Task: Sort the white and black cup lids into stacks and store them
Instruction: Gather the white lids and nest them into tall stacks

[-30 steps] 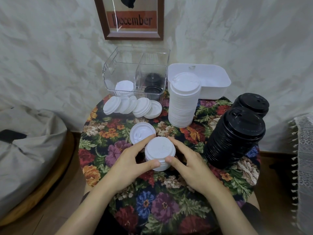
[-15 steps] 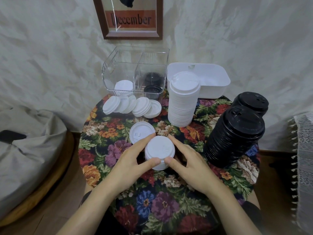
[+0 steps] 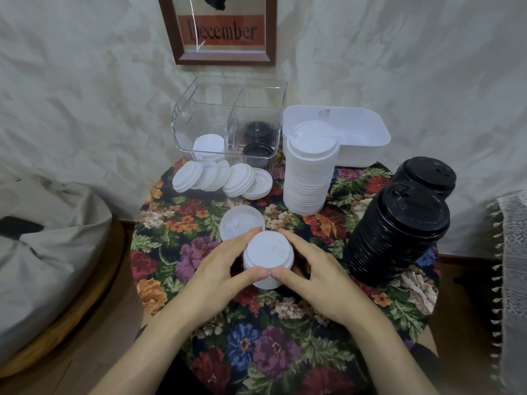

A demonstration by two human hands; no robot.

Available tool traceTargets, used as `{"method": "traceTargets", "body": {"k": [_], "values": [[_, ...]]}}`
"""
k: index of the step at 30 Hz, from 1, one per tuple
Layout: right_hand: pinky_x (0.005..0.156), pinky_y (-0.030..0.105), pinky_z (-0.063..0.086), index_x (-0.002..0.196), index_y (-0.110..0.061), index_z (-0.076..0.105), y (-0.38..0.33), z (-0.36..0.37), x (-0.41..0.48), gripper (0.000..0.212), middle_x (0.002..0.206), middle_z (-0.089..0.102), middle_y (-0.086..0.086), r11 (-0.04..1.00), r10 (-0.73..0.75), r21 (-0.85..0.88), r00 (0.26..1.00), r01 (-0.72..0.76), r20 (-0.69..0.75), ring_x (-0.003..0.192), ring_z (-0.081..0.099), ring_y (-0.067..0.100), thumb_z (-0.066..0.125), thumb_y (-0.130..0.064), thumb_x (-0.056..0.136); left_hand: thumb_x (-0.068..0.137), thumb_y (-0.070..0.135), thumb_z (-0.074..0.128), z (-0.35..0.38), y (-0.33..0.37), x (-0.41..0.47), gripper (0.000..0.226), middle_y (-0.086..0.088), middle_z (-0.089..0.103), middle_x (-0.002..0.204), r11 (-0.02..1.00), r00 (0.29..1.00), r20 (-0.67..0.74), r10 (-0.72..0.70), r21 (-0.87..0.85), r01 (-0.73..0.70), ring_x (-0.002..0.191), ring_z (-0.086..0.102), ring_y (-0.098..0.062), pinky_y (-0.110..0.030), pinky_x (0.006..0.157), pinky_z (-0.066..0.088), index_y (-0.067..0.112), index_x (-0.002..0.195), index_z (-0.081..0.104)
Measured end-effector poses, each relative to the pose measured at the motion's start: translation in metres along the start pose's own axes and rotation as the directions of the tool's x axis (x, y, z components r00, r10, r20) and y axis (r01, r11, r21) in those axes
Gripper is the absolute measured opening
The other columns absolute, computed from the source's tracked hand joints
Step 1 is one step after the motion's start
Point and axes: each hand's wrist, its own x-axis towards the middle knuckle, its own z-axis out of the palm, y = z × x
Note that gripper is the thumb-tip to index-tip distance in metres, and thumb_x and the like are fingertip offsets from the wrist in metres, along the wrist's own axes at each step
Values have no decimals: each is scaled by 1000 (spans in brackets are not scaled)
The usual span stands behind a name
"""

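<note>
A round desk [image 3: 285, 332] covered with a flowered cloth stands against a pale, mottled wall [image 3: 85, 81]. A brown-framed picture [image 3: 225, 29] reading "December" hangs on the wall. The floor [image 3: 99, 352] is wood. A grey cushion [image 3: 42, 252] lies to the left and a fringed lace cloth [image 3: 513, 266] hangs at the right edge.

At the back of the desk sits a clear bin [image 3: 182, 121] split into two compartments. The left one holds white lids [image 3: 209, 145] and the right one holds black lids [image 3: 258, 151]. Just beside the bin on the right is a white tub [image 3: 362, 138].

A tall stack of white lids [image 3: 309, 172] stands in front of the tub. Two stacks of black lids stand on the right side of the desk: the front black stack [image 3: 399, 235] leans a little, with the rear black stack [image 3: 427, 175] behind it. A row of loose white lids [image 3: 216, 178] leans overlapping in front of the bin. A single white lid [image 3: 241, 223] lies flat near the middle.

Just in front of that single lid is a short stack of white lids [image 3: 268, 252], standing on the desk near its centre. The left hand [image 3: 216, 277] and the right hand [image 3: 316, 277] hold it from either side. The fingers [image 3: 239, 240] of both hands are curled round its rim, index fingers at the far side and thumbs close together at the near side.
</note>
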Motion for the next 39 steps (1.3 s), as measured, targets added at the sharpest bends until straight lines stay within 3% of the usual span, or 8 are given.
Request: {"method": "traceTargets", "body": {"k": [10, 14, 17, 21, 25, 31, 35, 39], "values": [[114, 42, 43, 149, -59, 33, 4, 12, -1, 80, 149, 45, -29, 999, 11, 44, 997, -8, -82, 140, 41, -2, 69, -74, 79, 82, 59, 79, -1, -1, 1, 69, 40, 49, 145, 965, 999, -45, -21, -261, 9, 139, 39, 15, -14, 109, 34, 53, 144, 48], [112, 42, 43, 147, -61, 33, 3, 12, -2, 77, 146, 47, -30, 999, 20, 34, 995, -17, -99, 137, 43, -2, 72, -67, 80, 95, 51, 67, -5, -1, 0, 46, 15, 71, 128, 919, 942, -327, -71, -389, -66, 121, 65, -4, -16, 96, 51, 28, 135, 67], [111, 33, 41, 147, -63, 32, 1, 10, -2, 77, 147, 43, -34, 999, 12, 37, 996, -8, -86, 136, 40, -9, 75, -59, 83, 97, 38, 70, -12, -9, 4, 33, 25, 69, 126, 988, 900, -436, -9, -140, -58, 114, 64, -6, -25, 98, 50, 30, 129, 72], [117, 40, 38, 150, -60, 31, -1, 10, -1, 78, 152, 39, -34, 1000, 3, 19, 998, -2, -70, 143, 35, -5, 71, -63, 84, 93, 36, 73, -15, -30, 16, 36, 19, 62, 135, 941, 941, -300, 158, 334, -52, 132, 51, -12, -38, 112, 41, 28, 129, 72], [116, 45, 39, 149, -63, 29, 0, 13, -2, 83, 150, 41, -33, 1000, 21, 11, 997, -20, -79, 143, 37, 2, 69, -73, 77, 91, 21, 80, -17, -35, 23, 16, 6, 69, 130, 903, 941, -288, 179, 429, -41, 136, 51, -18, -39, 110, 43, 23, 106, 77], [113, 45, 41, 144, -64, 32, -1, 15, 0, 81, 144, 46, -30, 999, 46, 20, 994, -44, -96, 138, 41, 3, 75, -70, 75, 102, 27, 63, -26, 6, 14, 7, 11, 72, 87, 975, 899, -429, -87, -220, -11, 79, 66, -10, -36, 70, 54, 29, 97, 67], [114, 45, 40, 144, -64, 29, -2, 13, -1, 84, 146, 44, -30, 999, 46, 5, 996, -46, -79, 138, 40, 5, 76, -69, 75, 102, 18, 58, -31, 34, 10, 10, -6, 78, 92, 764, 879, -404, -253, -641, -74, 85, 77, -25, -39, 76, 65, 10, 106, 63], [114, 45, 40, 145, -66, 26, -2, 12, -2, 87, 147, 43, -29, 999, 35, -13, 997, -36, -71, 139, 40, 5, 77, -69, 75, 101, 12, 60, -23, 38, 10, 21, -4, 77, 91, 694, 913, -290, -287, -720, -11, 84, 75, -19, -31, 71, 64, 14, 120, 67]]}}
